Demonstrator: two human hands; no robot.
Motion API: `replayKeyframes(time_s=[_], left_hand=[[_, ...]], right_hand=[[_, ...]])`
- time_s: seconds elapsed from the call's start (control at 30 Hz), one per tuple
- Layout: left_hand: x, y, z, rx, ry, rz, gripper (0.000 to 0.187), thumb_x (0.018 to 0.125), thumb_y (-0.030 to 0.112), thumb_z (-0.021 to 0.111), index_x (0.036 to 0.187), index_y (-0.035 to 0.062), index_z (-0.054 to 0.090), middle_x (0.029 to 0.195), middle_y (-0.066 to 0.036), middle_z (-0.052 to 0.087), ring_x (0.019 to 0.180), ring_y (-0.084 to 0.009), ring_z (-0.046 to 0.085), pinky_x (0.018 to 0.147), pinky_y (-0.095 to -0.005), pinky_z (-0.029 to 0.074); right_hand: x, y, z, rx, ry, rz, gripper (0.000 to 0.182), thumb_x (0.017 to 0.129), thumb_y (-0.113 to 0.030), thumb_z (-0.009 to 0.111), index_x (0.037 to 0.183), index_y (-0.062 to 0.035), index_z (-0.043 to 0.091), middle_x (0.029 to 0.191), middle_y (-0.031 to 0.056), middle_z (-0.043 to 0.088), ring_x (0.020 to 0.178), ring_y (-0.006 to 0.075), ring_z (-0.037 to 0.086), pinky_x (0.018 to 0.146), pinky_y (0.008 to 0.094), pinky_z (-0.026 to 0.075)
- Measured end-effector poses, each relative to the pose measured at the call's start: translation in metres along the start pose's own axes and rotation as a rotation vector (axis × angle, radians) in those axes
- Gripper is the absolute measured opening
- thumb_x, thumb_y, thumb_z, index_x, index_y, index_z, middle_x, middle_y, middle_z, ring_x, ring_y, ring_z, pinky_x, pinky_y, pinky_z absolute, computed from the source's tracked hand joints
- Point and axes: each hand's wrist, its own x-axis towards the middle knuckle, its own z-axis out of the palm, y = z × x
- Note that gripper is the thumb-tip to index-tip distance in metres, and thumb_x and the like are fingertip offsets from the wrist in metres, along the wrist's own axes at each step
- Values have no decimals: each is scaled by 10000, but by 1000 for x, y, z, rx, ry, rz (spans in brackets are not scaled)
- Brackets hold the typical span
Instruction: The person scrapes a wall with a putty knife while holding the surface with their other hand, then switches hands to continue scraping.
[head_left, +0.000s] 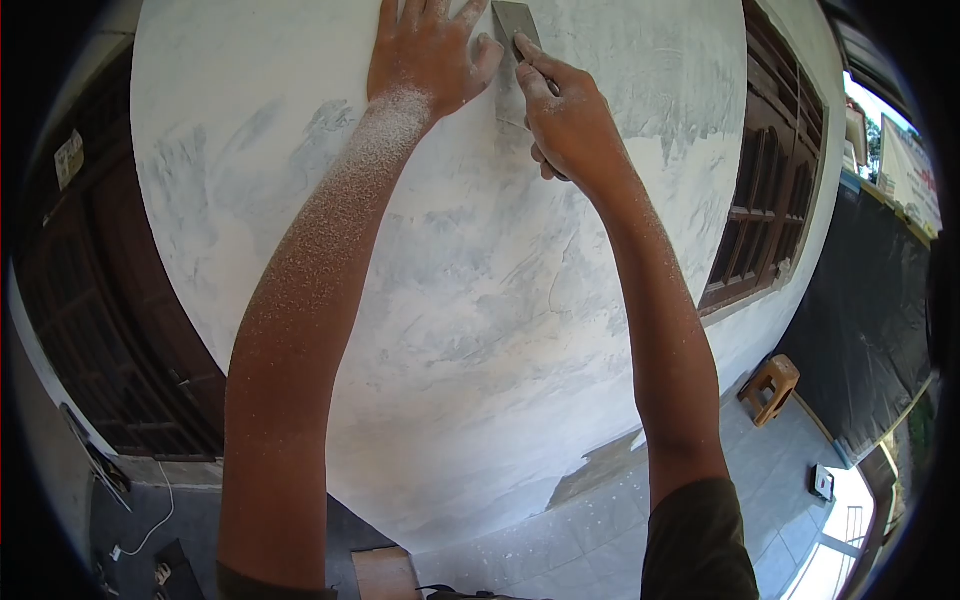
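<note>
Near the top of the view, my left hand (430, 55) lies flat against the white wall (470, 360), fingers spread and running up out of the frame. White dust coats its wrist and forearm. My right hand (578, 118) is wrapped around the handle of a putty knife (514, 18), thumb pressed along it. The knife's grey metal blade is against the wall, just right of my left thumb. Patchy white and grey filler covers the wall, with a thin crack below my right hand.
A brown wooden window (765, 200) is at right, dark wooden doors (120, 290) at left. A brown plastic stool (770, 388) stands on the tiled floor (600, 530) by black sheeting (850, 320). A white cable (160, 515) lies at lower left.
</note>
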Motion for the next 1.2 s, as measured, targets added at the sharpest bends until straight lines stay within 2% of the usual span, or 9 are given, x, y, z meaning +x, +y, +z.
replayKeyframes(time_s=[0.07, 0.2, 0.27, 0.37, 0.5, 0.67, 0.77, 0.87, 1.2], left_hand=[[0, 0, 0, -6, 32, 10, 669, 1025, 424, 402, 1613, 126, 285, 1694, -187, 168, 1578, -329, 109, 1285, -524, 44], [-1, 0, -2, 51, -87, -18, 666, 1032, 433, 379, 1618, 136, 272, 1702, -180, 145, 1581, -325, 95, 1285, -523, 37], [0, -2, 5, 11, 47, 21, 667, 1031, 438, 378, 1612, 124, 288, 1699, -185, 151, 1580, -328, 102, 1284, -525, 43], [0, -2, 6, 7, 76, 29, 674, 1024, 431, 400, 1607, 109, 297, 1691, -192, 174, 1577, -332, 116, 1282, -529, 54], [0, 0, -1, -1, 10, 7, 680, 1016, 428, 414, 1600, 96, 310, 1684, -198, 192, 1574, -336, 129, 1282, -532, 62], [0, -1, 1, -40, 86, 23, 677, 994, 403, 453, 1580, 79, 352, 1671, -208, 226, 1568, -344, 154, 1281, -535, 78], [-1, -1, -1, -53, 45, 4, 676, 994, 399, 460, 1579, 80, 353, 1670, -209, 226, 1568, -343, 151, 1281, -535, 75], [-1, -1, -1, -37, 36, 15, 671, 999, 407, 453, 1578, 82, 356, 1672, -207, 219, 1570, -342, 142, 1282, -534, 70], [-2, -2, 3, 15, 40, 18, 683, 1006, 417, 442, 1592, 85, 326, 1682, -196, 201, 1573, -335, 130, 1283, -528, 68]], right_hand=[[5, 3, 3, 11, 40, -21, 481, 1076, -286, 462, 1529, -125, 486, 638, 33, 507, 463, 125, 530, 442, 298, 493], [14, 2, 5, 74, 71, -91, 475, 1078, -277, 458, 1527, -126, 488, 635, 30, 501, 460, 126, 528, 438, 300, 492], [2, 2, 6, 16, 42, -22, 472, 1079, -266, 454, 1528, -123, 486, 636, 31, 498, 459, 125, 523, 433, 296, 489], [3, 4, 9, 23, 55, -31, 469, 1079, -255, 448, 1528, -126, 487, 633, 28, 495, 453, 124, 516, 432, 292, 488], [16, 0, 7, 103, 65, -77, 470, 1078, -256, 447, 1530, -136, 486, 631, 22, 492, 447, 121, 513, 424, 289, 482], [-1, 6, 9, 40, 34, -15, 470, 1081, -260, 449, 1535, -142, 480, 627, 15, 482, 443, 113, 501, 413, 286, 474], [14, 5, 5, 93, 56, -82, 469, 1081, -262, 449, 1533, -142, 482, 626, 16, 484, 441, 111, 499, 411, 286, 473], [6, 0, 5, 43, 47, -26, 469, 1081, -260, 449, 1533, -140, 481, 631, 17, 488, 439, 113, 500, 412, 283, 475], [7, 2, 5, 87, 57, -46, 474, 1076, -263, 457, 1529, -129, 486, 633, 23, 495, 440, 113, 505, 413, 278, 480]])
